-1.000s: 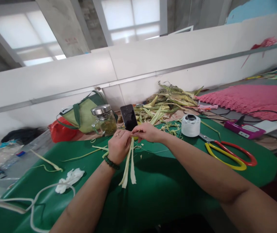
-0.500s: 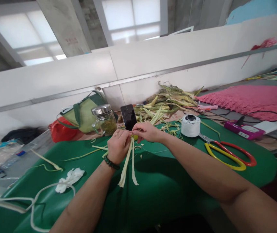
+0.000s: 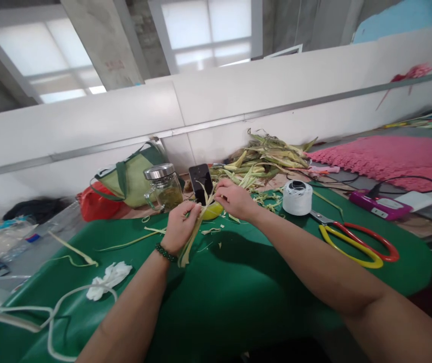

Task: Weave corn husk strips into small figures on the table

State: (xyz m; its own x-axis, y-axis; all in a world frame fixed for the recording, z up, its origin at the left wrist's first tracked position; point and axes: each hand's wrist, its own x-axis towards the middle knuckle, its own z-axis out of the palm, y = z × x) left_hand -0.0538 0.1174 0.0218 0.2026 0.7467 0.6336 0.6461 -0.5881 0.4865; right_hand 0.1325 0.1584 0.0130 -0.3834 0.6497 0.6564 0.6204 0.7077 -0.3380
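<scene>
My left hand [image 3: 181, 222], a dark green bead bracelet at its wrist, pinches a bundle of pale corn husk strips [image 3: 187, 248]. The tails hang below that hand above the green tabletop [image 3: 216, 312]. To its right, my right hand [image 3: 234, 199] is closed on the upper end of the same strips, its fingertips partly hidden. Thin ends stick up between the two hands, before a dark phone [image 3: 200, 177] that stands propped up. Just under the hands a yellow round object [image 3: 213, 212] lies on the table, partly covered. Small husk scraps [image 3: 211, 231] are scattered close by.
Scissors [image 3: 352, 242] with red and yellow handles lie right of a white thread spool [image 3: 297, 199]. Behind is a heap of corn husks [image 3: 272, 151]. A glass mug [image 3: 165, 189] stands left of the phone. Crumpled tissue [image 3: 109, 280] and a white cable [image 3: 51, 327] lie at left.
The husk strips have swung up and left, and their tails now lie closer together. My right hand has risen and moved slightly right. More of the yellow object shows.
</scene>
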